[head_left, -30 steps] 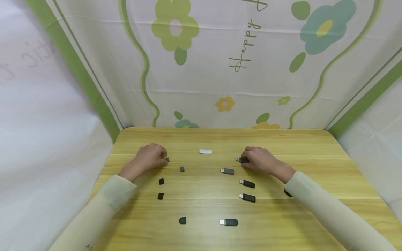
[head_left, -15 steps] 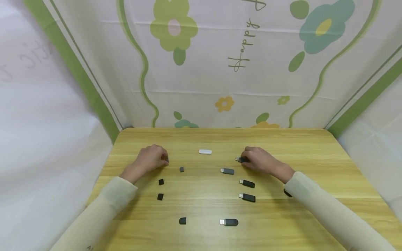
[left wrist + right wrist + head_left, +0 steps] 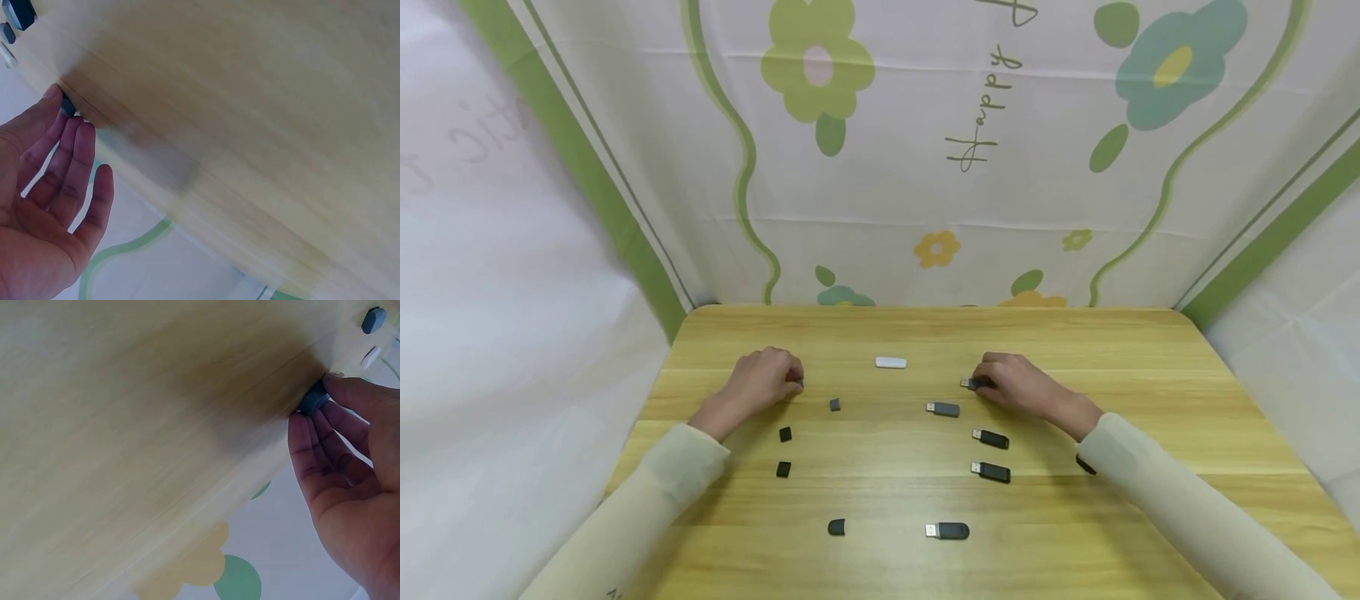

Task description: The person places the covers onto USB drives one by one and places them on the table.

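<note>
At the back left of the table, my left hand pinches a small dark cap between thumb and fingertips, low over the wood. Most of the cap is hidden in the head view. Across from it, my right hand holds a dark USB stick by its body, the metal plug pointing left. Between the hands lies a white USB stick with no bare plug showing. A grey USB stick lies just in front of the right hand, and a grey cap right of the left hand.
Two square black caps lie on the left of the wooden table, with two black USB sticks opposite. Nearer the front are a rounded black cap and a rounded black stick. A printed curtain hangs behind.
My left fingers have settled further round the small cap, which shows less than before. The right hand has shifted very slightly left with its USB stick.
</note>
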The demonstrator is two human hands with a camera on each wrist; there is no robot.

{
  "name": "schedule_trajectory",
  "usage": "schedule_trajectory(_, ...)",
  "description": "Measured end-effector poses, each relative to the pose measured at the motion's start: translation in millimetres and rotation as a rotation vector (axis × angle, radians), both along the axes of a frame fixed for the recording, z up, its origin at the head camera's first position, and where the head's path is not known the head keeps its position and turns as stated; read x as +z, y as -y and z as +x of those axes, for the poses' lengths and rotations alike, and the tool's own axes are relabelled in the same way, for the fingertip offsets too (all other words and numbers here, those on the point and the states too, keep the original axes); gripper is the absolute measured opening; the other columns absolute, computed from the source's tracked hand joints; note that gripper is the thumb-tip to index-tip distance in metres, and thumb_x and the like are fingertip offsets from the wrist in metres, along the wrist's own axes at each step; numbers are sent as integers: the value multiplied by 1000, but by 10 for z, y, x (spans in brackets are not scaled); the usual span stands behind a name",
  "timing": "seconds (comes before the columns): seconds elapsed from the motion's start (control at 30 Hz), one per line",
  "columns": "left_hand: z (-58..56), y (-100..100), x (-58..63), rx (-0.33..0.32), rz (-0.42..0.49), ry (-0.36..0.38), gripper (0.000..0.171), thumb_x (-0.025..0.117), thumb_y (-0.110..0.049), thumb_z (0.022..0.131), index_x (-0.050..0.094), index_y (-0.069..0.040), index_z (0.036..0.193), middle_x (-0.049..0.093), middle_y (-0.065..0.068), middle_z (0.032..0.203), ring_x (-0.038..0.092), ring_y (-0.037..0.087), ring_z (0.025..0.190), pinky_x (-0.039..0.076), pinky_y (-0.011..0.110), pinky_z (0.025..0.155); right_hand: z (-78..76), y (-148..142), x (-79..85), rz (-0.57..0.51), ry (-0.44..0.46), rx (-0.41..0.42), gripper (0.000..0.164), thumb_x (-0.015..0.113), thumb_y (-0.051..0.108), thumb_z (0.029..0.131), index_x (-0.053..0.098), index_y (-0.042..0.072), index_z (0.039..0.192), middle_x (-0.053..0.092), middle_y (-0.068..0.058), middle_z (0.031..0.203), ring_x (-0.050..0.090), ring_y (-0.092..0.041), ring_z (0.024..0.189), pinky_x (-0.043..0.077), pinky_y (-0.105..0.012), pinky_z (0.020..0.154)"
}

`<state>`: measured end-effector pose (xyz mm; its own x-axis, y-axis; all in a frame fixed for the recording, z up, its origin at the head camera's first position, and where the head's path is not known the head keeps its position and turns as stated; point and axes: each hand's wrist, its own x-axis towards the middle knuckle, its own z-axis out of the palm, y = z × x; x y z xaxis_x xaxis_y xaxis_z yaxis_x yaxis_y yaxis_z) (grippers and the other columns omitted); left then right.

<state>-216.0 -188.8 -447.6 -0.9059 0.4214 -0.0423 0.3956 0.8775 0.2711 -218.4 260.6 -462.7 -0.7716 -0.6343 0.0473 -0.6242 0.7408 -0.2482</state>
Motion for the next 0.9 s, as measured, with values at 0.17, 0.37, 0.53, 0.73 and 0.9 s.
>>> schedule_trajectory(0.17,5,-13,7,5,-1,-2,10,83,-18,93,77,-19,85,72,-4,85,64,15,73,54,41,63,0,-4,-2,-15,0,5,15,81,8,93,78,3,107,71,-6,99,64,-11,84,57,-33,73)
schedule_trajectory(0.37,5,-23,17,3,-2,-15,10,82,-17,94,76,-19,86,72,-3,85,63,14,72,53,40,62,-4,-8,-1,-23,-2,7,16,81,7,93,79,2,108,72,-6,100,67,-13,86,58,-34,74)
schedule_trajectory(0.53,11,-37,41,9,9,-19,10,81,-16,95,75,-17,86,72,-3,83,62,14,71,51,38,61,4,-8,20,-17,2,6,16,81,7,93,79,1,108,72,-7,100,67,-14,86,58,-34,74)
schedule_trajectory(0.73,8,-65,54,15,2,-20,9,81,-16,95,75,-16,89,72,-2,83,63,15,72,51,38,62,13,-4,24,-15,-1,17,16,81,7,93,79,1,108,72,-7,100,68,-15,87,58,-35,74)
schedule_trajectory(0.9,11,-89,38,18,8,-35,5,81,-15,95,76,-14,93,74,0,87,65,16,73,54,40,65,3,-1,28,-9,-9,24,16,81,7,93,79,1,107,71,-7,98,65,-13,84,57,-34,74)
